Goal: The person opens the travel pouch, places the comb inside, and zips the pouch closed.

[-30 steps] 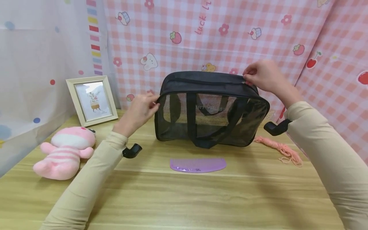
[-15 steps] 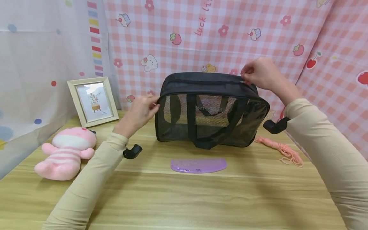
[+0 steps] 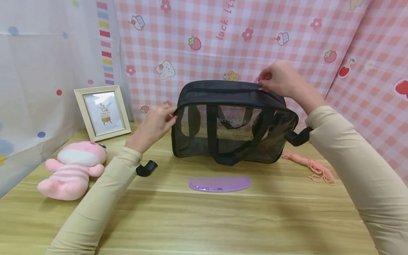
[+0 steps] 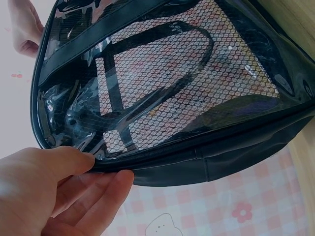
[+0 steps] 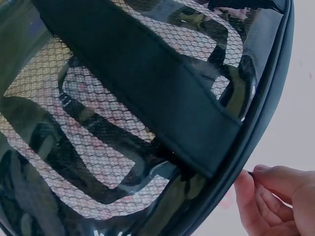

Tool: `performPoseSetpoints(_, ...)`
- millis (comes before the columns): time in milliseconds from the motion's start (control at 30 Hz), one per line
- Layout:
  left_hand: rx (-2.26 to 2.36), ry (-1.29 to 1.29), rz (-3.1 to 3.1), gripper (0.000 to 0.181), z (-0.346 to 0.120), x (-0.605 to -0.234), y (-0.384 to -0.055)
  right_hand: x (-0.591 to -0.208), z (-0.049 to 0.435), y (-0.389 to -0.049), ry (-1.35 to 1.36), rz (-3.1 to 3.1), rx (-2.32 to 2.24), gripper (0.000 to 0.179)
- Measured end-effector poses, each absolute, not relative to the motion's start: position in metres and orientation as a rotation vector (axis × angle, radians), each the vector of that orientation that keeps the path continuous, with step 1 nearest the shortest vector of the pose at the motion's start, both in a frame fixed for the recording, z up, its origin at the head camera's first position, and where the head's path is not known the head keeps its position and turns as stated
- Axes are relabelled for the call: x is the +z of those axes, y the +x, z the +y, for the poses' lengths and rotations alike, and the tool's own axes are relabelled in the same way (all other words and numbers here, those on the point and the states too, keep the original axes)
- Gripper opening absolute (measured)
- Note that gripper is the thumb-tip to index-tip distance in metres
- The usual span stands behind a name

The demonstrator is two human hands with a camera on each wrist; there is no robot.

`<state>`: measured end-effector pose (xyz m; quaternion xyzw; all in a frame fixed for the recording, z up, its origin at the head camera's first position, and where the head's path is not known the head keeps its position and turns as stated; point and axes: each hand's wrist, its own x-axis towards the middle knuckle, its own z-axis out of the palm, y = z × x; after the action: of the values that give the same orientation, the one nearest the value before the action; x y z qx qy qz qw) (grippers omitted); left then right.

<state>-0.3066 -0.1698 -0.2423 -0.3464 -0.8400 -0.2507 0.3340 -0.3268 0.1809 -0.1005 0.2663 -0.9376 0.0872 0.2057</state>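
A black bag [image 3: 236,134] with a clear front, a mesh panel and strap handles stands upright on the table. My left hand [image 3: 155,124] pinches the piped edge at its upper left corner; in the left wrist view the thumb [image 4: 74,161] lies on the clear side and the fingers behind the edge. At the top right, my right hand [image 3: 280,80] pinches the zipper pull [image 3: 260,88] on the top zipper. In the right wrist view thumb and forefinger meet just beyond the bag's top edge [image 5: 261,128].
A purple comb [image 3: 220,184] lies in front of the bag. Pink cord [image 3: 310,165] is bundled to its right. At left are a pink plush toy [image 3: 73,170] and a picture frame [image 3: 102,112] leaning back. Checked cloth [image 3: 207,42] hangs behind the wooden table [image 3: 223,219].
My right hand has slid left along the bag's top with the zipper pull. The left hand keeps its hold on the corner, and the bag stays in place.
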Motion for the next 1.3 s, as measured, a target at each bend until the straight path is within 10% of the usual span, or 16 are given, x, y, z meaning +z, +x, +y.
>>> performPoseSetpoints(1300, -0.648, -0.909, -2.195, 0.012, -0.171, -0.243, -0.307, -0.097, 0.115, -0.328, 0.778, -2.619, 0.22, 0.019)
